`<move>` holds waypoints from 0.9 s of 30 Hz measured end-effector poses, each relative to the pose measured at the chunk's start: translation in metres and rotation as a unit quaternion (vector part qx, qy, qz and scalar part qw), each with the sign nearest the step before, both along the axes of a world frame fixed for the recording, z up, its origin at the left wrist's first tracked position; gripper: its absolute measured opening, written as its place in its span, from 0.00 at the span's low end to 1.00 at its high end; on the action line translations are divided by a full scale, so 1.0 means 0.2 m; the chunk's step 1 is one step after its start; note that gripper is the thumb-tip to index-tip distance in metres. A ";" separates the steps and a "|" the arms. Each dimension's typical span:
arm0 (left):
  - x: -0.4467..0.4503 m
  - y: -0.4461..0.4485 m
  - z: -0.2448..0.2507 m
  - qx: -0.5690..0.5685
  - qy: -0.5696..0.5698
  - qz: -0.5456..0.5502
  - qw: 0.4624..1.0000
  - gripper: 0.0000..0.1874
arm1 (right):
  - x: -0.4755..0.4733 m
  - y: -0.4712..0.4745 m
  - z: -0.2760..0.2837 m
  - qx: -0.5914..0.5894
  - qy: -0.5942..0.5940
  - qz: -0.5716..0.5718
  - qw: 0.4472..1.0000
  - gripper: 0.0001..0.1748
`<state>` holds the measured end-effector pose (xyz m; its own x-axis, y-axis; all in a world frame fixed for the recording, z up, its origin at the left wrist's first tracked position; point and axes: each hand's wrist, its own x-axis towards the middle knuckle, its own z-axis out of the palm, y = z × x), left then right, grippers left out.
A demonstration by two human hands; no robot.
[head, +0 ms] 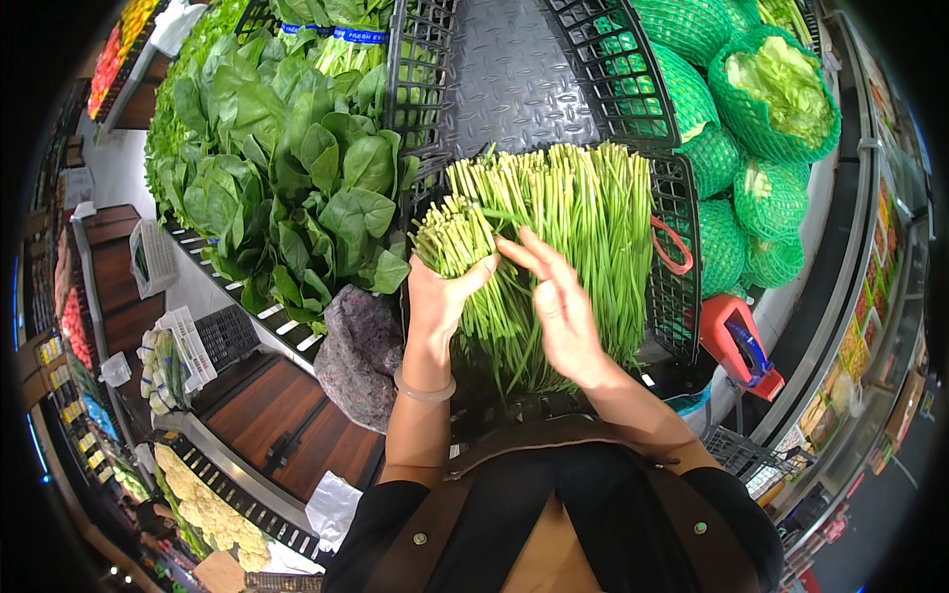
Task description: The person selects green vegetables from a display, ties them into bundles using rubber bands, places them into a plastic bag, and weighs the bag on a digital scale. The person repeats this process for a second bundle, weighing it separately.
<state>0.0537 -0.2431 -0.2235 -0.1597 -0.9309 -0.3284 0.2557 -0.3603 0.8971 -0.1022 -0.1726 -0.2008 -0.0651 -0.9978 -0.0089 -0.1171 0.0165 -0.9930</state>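
Around a bundle of thin green stalks with pale cut ends [454,237], my left hand [445,293] is closed, its thumb across the top. My right hand [556,304] is just right of the bundle, fingers extended and apart, its fingertips near a loose green blade that lies over the stalks. It grips nothing that I can see. More long green stalks, likely chives [593,222], fill the space behind and to the right, standing with cut ends up between black plastic baskets [675,252]. The lower ends are partly hidden by my hands and wrists.
Leafy spinach [274,148] is heaped on the left, beside a grey cloth [359,359]. Lettuces in green mesh [771,96] stand on the right. A red tape dispenser [730,333] is beside the right basket, where a red loop [673,246] hangs. Black tread plate [519,89] shows ahead.
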 end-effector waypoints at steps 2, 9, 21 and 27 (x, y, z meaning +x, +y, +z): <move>0.01 0.01 0.00 0.005 -0.010 -0.004 1.000 0.29 | -0.06 -0.01 0.01 -0.017 -0.030 -0.024 0.999 0.31; 0.04 0.03 0.00 0.010 0.033 -0.033 0.999 0.32 | -0.12 -0.09 -0.01 0.038 0.056 -0.112 0.991 0.21; 0.02 0.02 -0.03 -0.032 0.005 -0.027 0.999 0.29 | -0.06 -0.21 -0.08 -0.016 0.292 -0.142 0.946 0.31; -0.04 -0.02 -0.05 -0.037 -0.021 0.006 0.999 0.23 | -0.02 -0.28 -0.07 -0.042 0.299 -0.099 0.948 0.30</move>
